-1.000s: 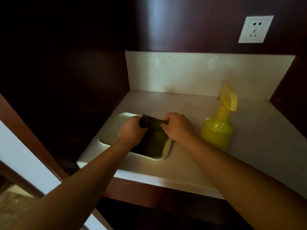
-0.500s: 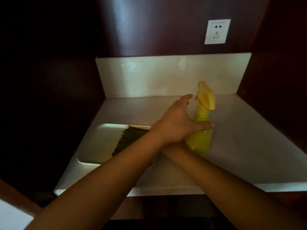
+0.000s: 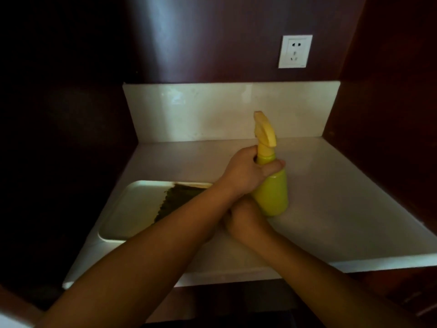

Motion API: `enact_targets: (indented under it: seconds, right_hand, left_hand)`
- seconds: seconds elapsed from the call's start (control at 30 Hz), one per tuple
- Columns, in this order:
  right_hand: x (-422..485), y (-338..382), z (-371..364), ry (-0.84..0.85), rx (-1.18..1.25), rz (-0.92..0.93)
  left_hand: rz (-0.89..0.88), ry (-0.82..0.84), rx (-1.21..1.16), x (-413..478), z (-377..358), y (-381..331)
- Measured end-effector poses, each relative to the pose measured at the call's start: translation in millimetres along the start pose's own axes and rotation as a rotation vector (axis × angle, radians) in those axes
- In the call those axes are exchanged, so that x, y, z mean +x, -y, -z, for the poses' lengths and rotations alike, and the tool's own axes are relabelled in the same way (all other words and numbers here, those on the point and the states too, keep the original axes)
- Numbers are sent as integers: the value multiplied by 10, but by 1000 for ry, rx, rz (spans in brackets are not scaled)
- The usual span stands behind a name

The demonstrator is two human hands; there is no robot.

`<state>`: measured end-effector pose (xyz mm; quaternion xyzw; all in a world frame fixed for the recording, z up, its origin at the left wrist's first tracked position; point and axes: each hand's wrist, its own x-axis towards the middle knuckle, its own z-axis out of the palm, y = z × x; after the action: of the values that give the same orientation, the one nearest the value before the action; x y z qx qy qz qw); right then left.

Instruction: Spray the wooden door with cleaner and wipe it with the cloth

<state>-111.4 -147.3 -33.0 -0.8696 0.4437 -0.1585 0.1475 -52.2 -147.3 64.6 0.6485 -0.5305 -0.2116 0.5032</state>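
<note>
Currently the left hand (image 3: pixel 248 176) is reaching across and gripping the yellow-green spray bottle (image 3: pixel 272 192) round its neck, fingers and thumb curling just under the trigger head. The bottle is standing upright on the white desk (image 3: pixel 343 209), its long axis running vertically. The right hand (image 3: pixel 241 216) is lying beneath the crossing left forearm, just beside the bottle's base; its fingers are hidden, so I cannot tell whether it is grasping anything. The dark green cloth (image 3: pixel 179 200) is lying in a white tray (image 3: pixel 123 209) to the left of the bottle, partly covered by the left forearm. Lifting the bottle straight up is probably the coming move, and the left hand is already placed for it. No brand, label or writing is showing on the bottle, and the wall socket (image 3: pixel 295 51) is bearing nothing readable
</note>
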Motion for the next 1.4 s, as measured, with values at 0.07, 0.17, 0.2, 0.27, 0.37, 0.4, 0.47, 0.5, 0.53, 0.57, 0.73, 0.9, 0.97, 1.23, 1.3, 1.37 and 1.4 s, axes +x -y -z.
enact_targets:
  seconds: [0.07,0.17,0.2,0.27,0.37,0.4,0.47,0.5,0.53,0.57,0.73,0.9,0.97,1.23,1.3,1.37,1.4]
  right_hand:
    - [12,35,7,24,127,240]
    - [93,117,37,-37,45,271]
    - [108,146,49,-27,41,272]
    - [97,143,54,-37,9,263]
    - [149,87,74,-22,-70,278]
    - [168,71,78,-1,-113,278]
    - [187,9,91,11,-162,284]
    - [179,-16,105,5,-164,278]
    - [173,-42,109,-1,-160,275]
    - [173,-69,110,-5,-161,279]
    - [168,-117,115,6,-177,311]
    - [180,-147,109,8,-156,300]
    - [177,-166,100,-11,-145,302]
    - [167,-157,99,-23,-150,310]
    - [169,-150,138,9,-156,306]
    - [176,-156,169,70,-152,295]
    - [207,-166,191,103,-100,267]
  left_hand:
    - [2,-91,-131,1,187,-34]
    - [-65,-237,-132,-24,658,-126]
    - [-82,-292,-88,-51,847,-148]
    - [-76,-354,32,-130,1234,-139]
    - [2,-311,281,-309,1754,-8]
    - [39,-281,359,-396,1884,55]
    - [129,-247,472,-566,2054,222]
    - [167,-249,496,-642,2095,317]
    - [195,-262,502,-715,2113,397]
    - [210,-287,490,-771,2115,476]
    - [189,-367,351,-869,2097,639]
    - [168,-348,259,-833,2031,680]
    - [184,-316,243,-808,2018,694]
    - [214,-280,230,-788,2069,729]
    - [194,-334,253,-829,2061,801]
    - [143,-545,424,-961,1967,904]
    - [110,-673,514,-1055,1902,913]
